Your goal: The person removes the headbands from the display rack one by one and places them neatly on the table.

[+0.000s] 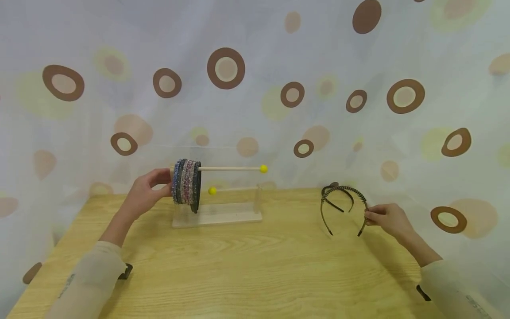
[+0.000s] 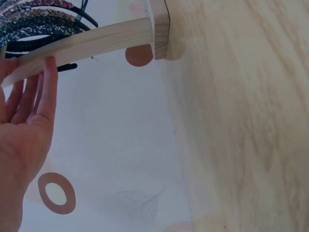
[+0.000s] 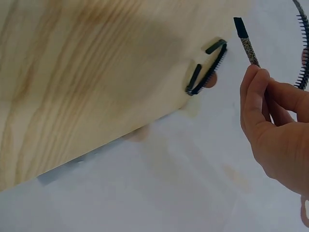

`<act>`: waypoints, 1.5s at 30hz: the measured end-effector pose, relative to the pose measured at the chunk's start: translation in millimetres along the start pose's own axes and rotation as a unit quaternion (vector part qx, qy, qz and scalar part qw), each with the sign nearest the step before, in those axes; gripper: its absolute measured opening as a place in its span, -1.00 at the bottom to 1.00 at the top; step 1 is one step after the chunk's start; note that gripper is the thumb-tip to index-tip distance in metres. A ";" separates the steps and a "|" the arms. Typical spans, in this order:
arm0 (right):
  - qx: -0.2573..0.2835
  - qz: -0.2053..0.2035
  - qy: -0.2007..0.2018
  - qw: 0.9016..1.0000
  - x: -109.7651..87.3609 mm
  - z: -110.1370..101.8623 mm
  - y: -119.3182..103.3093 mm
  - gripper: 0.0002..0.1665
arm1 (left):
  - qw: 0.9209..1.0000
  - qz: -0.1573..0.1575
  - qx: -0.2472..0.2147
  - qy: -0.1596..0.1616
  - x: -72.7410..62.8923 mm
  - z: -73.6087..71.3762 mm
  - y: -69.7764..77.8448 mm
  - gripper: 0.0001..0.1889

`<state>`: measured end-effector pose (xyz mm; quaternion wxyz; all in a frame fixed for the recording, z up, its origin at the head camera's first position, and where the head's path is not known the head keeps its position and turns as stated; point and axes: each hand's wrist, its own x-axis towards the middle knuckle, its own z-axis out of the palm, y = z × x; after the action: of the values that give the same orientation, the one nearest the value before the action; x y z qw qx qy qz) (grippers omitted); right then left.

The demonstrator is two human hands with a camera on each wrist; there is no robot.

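In the head view my left hand (image 1: 145,191) is at the left end of a wooden headband stand. The left wrist view shows its fingers and thumb gripping the stand's upright post (image 2: 96,40). Several glittery headbands (image 1: 186,181) in blue, silver, pink and black hang together on the upper rod beside that hand. At the right, my right hand (image 1: 392,220) pinches one side of a speckled, toothed headband (image 1: 345,188), held with its arch up and its ends down. Behind it, a dark headband (image 1: 334,207) lies on the table, also seen in the right wrist view.
The stand's flat base (image 1: 217,217) rests on the wooden table (image 1: 247,274) near its back edge. Its rods, tipped with yellow balls (image 1: 263,169), point right. Behind the table hangs a pale curtain (image 1: 255,119) with brown circles.
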<state>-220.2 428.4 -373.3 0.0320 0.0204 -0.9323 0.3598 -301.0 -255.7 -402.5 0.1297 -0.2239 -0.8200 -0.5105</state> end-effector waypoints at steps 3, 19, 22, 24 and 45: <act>-0.001 0.018 -0.017 1.000 0.3 -6.9 17.1 -0.52 | 1.000 0.000 0.003 0.001 -0.2 -1.1 0.0 -0.42; -0.027 0.064 -0.075 0.995 15.0 -25.1 74.9 -0.59 | 1.000 -0.009 -0.002 -0.004 -1.4 1.8 0.5 -0.40; -0.037 0.069 -0.076 0.994 18.7 -22.1 78.7 -0.63 | 1.000 -0.011 -0.004 -0.004 -0.6 1.8 1.1 -0.39; -0.042 0.069 -0.074 0.994 22.1 -19.8 81.5 -0.64 | 1.000 -0.013 -0.007 -0.004 0.7 1.2 1.1 -0.39; -0.141 0.045 0.015 0.989 32.2 -14.6 91.7 -0.67 | 1.000 -0.010 -0.029 -0.005 2.7 -0.2 -1.4 -0.43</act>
<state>-257.2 505.6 -421.5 0.0319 -0.0316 -0.9731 0.2259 -304.0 -255.8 -402.3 0.1145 -0.2220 -0.8075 -0.5344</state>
